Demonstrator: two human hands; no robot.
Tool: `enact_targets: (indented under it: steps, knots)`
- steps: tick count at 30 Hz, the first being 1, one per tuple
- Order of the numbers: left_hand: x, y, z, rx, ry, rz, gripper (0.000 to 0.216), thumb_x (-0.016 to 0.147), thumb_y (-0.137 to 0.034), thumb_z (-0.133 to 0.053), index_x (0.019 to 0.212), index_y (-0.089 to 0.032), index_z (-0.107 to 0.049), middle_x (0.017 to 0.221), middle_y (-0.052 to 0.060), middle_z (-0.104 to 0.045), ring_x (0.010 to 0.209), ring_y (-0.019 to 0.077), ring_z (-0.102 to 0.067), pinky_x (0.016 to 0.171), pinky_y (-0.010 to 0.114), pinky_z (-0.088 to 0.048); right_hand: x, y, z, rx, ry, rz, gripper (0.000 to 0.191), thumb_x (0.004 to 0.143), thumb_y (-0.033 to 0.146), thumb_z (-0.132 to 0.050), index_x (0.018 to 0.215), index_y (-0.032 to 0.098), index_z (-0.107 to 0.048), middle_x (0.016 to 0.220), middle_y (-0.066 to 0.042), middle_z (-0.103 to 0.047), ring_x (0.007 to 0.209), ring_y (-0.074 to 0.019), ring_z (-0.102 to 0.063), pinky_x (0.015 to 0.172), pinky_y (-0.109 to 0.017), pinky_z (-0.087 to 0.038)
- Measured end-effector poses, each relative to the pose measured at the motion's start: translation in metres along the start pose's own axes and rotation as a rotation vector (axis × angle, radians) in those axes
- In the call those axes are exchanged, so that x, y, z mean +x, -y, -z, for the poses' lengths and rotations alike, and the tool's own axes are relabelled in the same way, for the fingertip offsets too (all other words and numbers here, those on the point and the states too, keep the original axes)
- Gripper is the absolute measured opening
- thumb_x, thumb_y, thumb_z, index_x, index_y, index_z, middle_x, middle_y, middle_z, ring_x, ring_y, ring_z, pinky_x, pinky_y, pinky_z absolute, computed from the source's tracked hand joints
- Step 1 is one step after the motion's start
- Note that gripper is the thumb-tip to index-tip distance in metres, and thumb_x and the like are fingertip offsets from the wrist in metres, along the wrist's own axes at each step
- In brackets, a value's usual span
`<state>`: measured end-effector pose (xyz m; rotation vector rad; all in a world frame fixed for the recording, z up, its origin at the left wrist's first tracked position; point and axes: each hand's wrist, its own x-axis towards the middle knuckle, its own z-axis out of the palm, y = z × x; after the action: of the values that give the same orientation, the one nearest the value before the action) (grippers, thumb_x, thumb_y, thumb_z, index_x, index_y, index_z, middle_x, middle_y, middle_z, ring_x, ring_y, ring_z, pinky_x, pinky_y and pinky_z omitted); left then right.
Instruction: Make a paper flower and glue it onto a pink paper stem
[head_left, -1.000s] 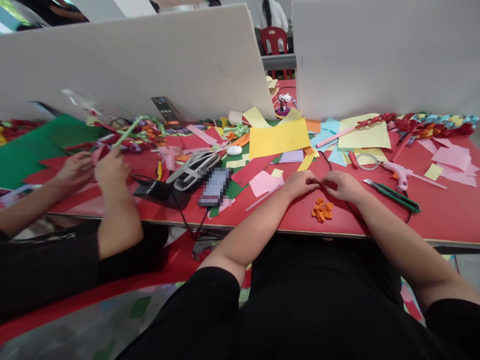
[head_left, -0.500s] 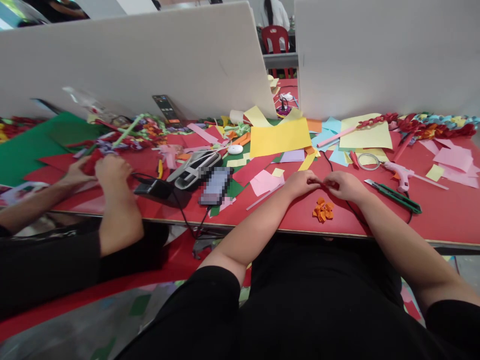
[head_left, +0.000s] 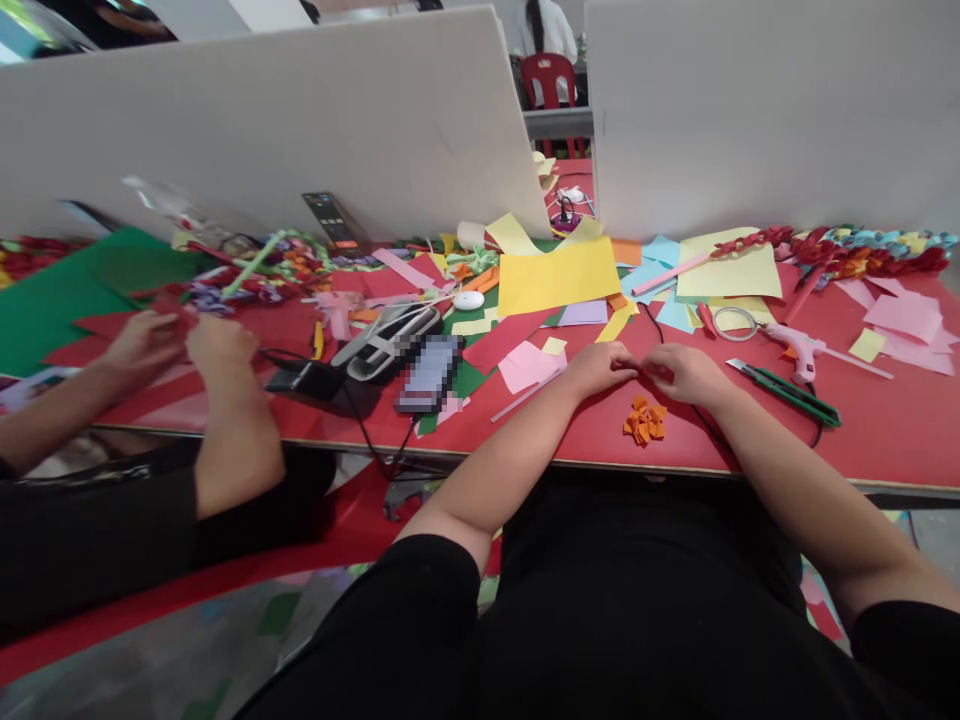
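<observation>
Over the red table [head_left: 592,440], my left hand [head_left: 602,366] and my right hand [head_left: 681,372] meet almost fingertip to fingertip. Both are closed in a pinch on a small red piece of paper [head_left: 643,371], mostly covered by the fingers and hard to tell from the tabletop. Just below them, near the table edge, lies a small heap of folded orange paper pieces [head_left: 645,421]. A green utility knife [head_left: 791,396] with its blade out rests to the right of my right hand. Beyond it lies a pink glue gun [head_left: 802,350] with a clear stick in its back.
Yellow card [head_left: 556,277], pink paper [head_left: 529,366] and blue scraps lie behind and left of my hands. A phone [head_left: 430,373] and an open grey case [head_left: 394,340] are further left. A co-worker's hands [head_left: 217,345] work there. White boards [head_left: 750,120] stand along the back.
My hands stay in nearly the same place, with only slight finger movement. The co-worker's left hand has shifted a little to the left. The whole view has drifted slightly.
</observation>
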<state>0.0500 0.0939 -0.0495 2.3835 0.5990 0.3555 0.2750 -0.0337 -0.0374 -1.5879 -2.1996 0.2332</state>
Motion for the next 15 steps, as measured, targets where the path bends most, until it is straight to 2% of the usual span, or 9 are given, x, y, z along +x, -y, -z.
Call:
enact_targets:
  steps: [6, 15]
  knots:
    - [0.0, 0.001, 0.002, 0.054, 0.017, -0.014, 0.023, 0.102, -0.04, -0.071, 0.11, -0.024, -0.086, 0.109, 0.007, -0.078, 0.103, 0.0247, -0.073, 0.085, 0.035, -0.051, 0.002, 0.006, -0.005, -0.037, 0.013, 0.004, 0.026, 0.094, 0.013, -0.066, 0.116, 0.022, -0.077, 0.109, -0.009, -0.081, 0.1, -0.027, -0.073, 0.076, -0.032, -0.045]
    - [-0.001, -0.004, 0.002, 0.039, 0.003, 0.003, 0.018, 0.101, -0.038, -0.072, 0.106, -0.024, -0.083, 0.112, 0.007, -0.076, 0.104, 0.0247, -0.072, 0.087, 0.035, -0.053, 0.006, 0.012, -0.009, 0.022, -0.006, -0.022, 0.02, 0.097, 0.015, -0.064, 0.112, 0.023, -0.075, 0.101, -0.01, -0.08, 0.096, -0.0296, -0.072, 0.082, -0.037, -0.05]
